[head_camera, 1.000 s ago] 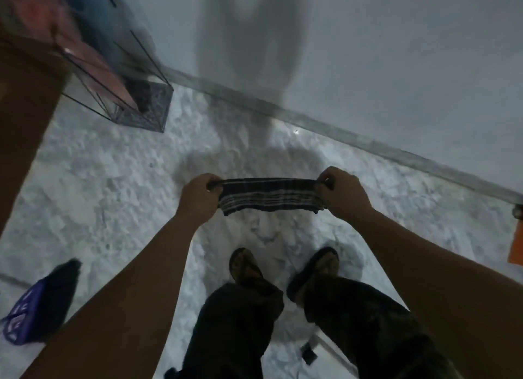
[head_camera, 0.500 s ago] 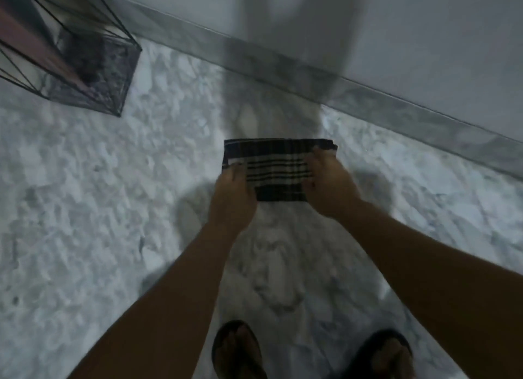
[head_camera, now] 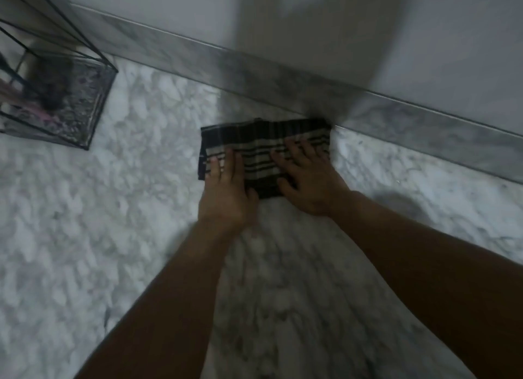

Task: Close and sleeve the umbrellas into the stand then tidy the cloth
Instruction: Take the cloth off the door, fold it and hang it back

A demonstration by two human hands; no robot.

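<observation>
Dark striped folded cloth [head_camera: 264, 152] lay under both flat, open hands [head_camera: 226, 186] [head_camera: 307, 180]; lifting unevenly could undo its folds.

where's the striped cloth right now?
Head view, centre: the striped cloth lies folded on the marble floor against the baseboard, right of the wire stand, with the left hand and right hand pressing it flat.

The stand [head_camera: 53, 95] is cut off at the left edge, its contents blurred beyond telling.
</observation>
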